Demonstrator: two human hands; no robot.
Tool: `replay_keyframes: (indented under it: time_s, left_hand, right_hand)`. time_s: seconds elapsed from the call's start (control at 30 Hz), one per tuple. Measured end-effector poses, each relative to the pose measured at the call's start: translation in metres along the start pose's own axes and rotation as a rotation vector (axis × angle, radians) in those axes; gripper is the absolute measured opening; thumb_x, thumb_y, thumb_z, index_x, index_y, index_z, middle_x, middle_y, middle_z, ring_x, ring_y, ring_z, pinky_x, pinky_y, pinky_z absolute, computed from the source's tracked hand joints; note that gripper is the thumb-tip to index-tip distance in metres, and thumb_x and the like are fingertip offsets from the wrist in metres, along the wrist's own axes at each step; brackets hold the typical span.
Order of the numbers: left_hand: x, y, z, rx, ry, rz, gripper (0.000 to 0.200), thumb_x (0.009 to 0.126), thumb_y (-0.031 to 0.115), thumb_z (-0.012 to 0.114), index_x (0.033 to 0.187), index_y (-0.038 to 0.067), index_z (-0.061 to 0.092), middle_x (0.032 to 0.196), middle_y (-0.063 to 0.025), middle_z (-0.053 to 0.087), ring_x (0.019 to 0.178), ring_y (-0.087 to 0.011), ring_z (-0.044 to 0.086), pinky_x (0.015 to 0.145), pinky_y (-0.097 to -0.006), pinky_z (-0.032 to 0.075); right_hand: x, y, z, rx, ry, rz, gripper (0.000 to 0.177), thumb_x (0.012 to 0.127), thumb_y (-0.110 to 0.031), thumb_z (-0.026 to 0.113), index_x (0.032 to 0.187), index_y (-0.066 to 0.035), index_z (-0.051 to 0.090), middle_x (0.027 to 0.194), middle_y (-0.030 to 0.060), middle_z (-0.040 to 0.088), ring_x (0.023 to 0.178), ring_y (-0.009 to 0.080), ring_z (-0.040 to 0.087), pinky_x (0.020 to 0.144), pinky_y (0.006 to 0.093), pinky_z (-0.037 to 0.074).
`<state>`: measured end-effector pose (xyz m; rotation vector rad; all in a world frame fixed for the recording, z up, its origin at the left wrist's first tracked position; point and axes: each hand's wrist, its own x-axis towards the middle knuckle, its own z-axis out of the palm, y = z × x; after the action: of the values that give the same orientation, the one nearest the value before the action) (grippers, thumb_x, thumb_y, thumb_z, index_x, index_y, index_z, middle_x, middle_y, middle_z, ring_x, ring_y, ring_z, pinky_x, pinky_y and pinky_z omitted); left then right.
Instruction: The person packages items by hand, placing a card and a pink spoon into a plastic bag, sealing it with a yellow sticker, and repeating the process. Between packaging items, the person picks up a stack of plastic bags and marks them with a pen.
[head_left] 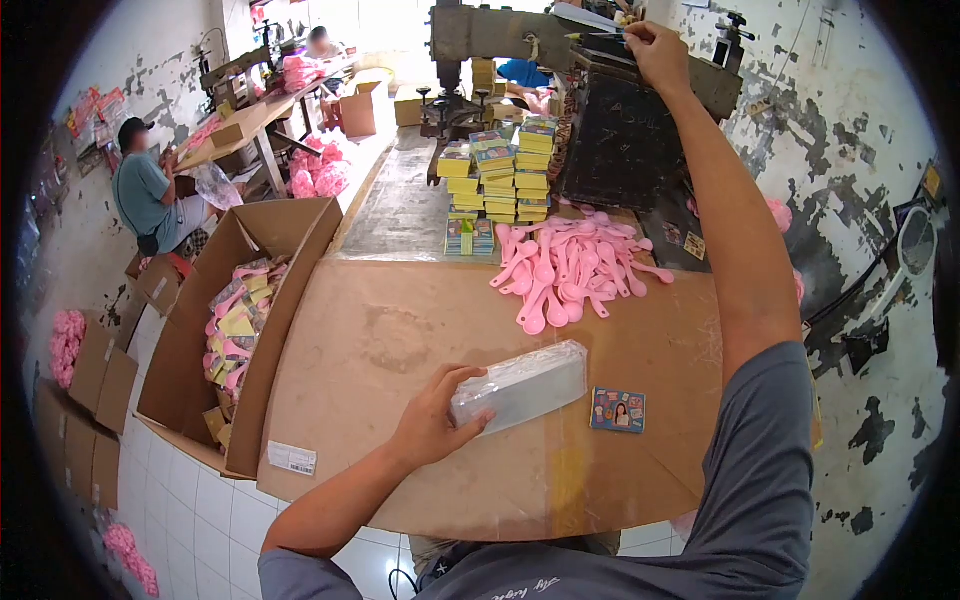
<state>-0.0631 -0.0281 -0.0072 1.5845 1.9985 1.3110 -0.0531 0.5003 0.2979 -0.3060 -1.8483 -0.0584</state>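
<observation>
Peeling white walls [850, 340] flank a tiled floor [190, 505] and wooden table [268, 112], with bright light [385, 40] behind.

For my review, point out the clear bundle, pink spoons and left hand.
Clear bundle [535, 394], head view: its near long side.
Pink spoons [545, 268], head view: middle of the pile.
Left hand [432, 417], head view: back of the hand.

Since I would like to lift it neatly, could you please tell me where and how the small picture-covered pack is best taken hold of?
Probably by its near and far edges, with the hand coming from above and its right. The pack lies flat, picture side up, on the cardboard, bare there, while the clear-wrapped block sits close on its left.
</observation>
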Motion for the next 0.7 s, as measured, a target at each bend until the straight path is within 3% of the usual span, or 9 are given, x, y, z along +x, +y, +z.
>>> replay_keyframes:
  time_s: [0.23,0.43,0.63,0.7]
  left_hand:
    - [0.001,-0.001,0.001,-0.011,0.014,0.009,0.055,0.084,0.018,0.081,0.130,0.005,0.056,0.124,-0.0169,0.060,0.104,-0.0307,0.066,0.076,-0.0362,0.058]
    - [0.001,-0.002,0.001,0.008,0.017,0.041,0.054,0.084,0.017,0.081,0.130,0.004,0.056,0.124,-0.0178,0.060,0.109,-0.0326,0.065,0.089,-0.0392,0.055]
    - [0.000,-0.002,0.001,-0.029,0.012,0.018,0.055,0.083,0.017,0.082,0.130,0.004,0.056,0.124,-0.0182,0.060,0.110,-0.0337,0.065,0.090,-0.0398,0.054]
    - [0.000,-0.002,0.001,-0.015,0.010,0.033,0.056,0.083,0.017,0.083,0.130,0.004,0.056,0.125,-0.0182,0.060,0.110,-0.0334,0.065,0.090,-0.0400,0.054]
  right_hand:
    - [-0.002,-0.003,-0.003,-0.110,-0.048,-0.020,0.027,0.086,-0.024,0.078,0.111,-0.014,0.078,0.109,0.0114,0.077,0.101,0.0336,0.072,0.095,0.0405,0.054]
    - [-0.001,0.001,-0.001,-0.133,-0.023,-0.070,0.029,0.085,-0.023,0.079,0.112,-0.014,0.078,0.112,0.0134,0.076,0.104,0.0368,0.071,0.098,0.0419,0.053]
    - [-0.004,-0.009,-0.006,-0.074,-0.025,-0.059,0.028,0.086,-0.021,0.077,0.111,-0.009,0.076,0.109,0.0168,0.075,0.105,0.0351,0.070,0.099,0.0453,0.050]
    - [-0.012,-0.022,-0.015,-0.217,0.120,-0.060,0.030,0.089,-0.026,0.076,0.115,-0.012,0.074,0.111,0.0139,0.073,0.102,0.0291,0.069,0.092,0.0415,0.053]
